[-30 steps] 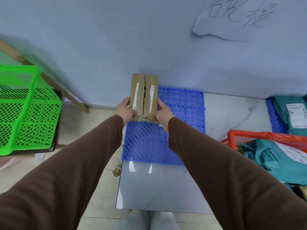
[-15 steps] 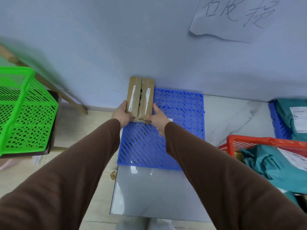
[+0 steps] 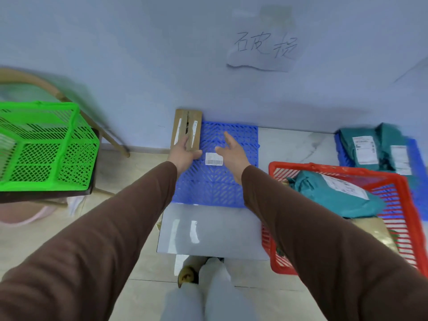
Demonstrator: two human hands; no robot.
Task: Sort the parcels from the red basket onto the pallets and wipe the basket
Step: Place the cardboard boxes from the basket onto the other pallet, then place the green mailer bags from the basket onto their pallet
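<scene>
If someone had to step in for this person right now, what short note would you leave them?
Left hand: open, fingers resting on the cardboard parcel that stands against the wall at the near blue pallet's far left corner.
Right hand: open, holding nothing, above that pallet.
A loose barcode label lies on the pallet.
Done: cardboard parcel placed; teal parcels lie on the far blue pallet.
Left: the red basket holds a teal parcel and something beneath it. Sort those, then wipe the basket.

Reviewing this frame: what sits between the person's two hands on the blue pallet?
In the head view, a white barcode label lies on the blue pallet between the left hand and the right hand; otherwise only bare grid.
</scene>
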